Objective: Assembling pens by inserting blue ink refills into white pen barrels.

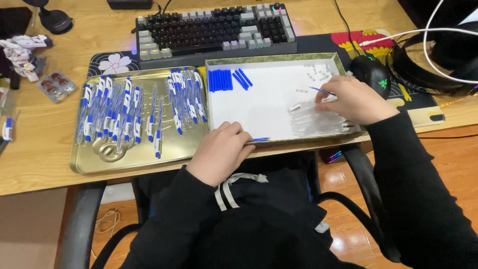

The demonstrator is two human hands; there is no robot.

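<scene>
Head view: right hand (pixel 354 99), mid-right of frame, pinches a thin blue refill (pixel 322 91) over clear barrels (pixel 318 122) in the white tray (pixel 269 107). Left hand (pixel 221 149), curled, pins another refill (pixel 259 140) at the tray's lower edge. Advisable: align the tip squarely before insertion.

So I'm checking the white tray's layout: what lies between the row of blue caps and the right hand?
In the head view, bare white tray floor separates the blue caps from the right hand; one small clear piece lies there.
</scene>
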